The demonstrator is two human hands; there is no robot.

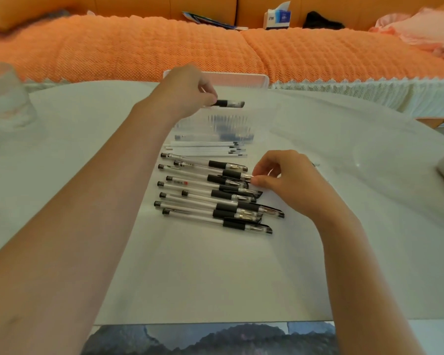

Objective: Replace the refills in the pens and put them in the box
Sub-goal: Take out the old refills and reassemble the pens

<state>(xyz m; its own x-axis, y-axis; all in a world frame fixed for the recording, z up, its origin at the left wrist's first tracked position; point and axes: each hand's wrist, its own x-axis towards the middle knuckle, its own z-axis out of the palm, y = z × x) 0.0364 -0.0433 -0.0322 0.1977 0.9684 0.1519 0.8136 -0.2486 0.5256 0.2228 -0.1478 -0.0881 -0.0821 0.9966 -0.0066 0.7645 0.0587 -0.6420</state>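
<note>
While over the box (254, 80), left hand (187, 91) tight around pen (229, 103).

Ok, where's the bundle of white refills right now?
In the head view, the white refills lie flat near the centre, between the clear box beyond them and the row of pens nearer the person.

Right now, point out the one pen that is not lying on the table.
The pen pinched in the left grip, raised over the clear box; all the others lie piled on the table.
</note>
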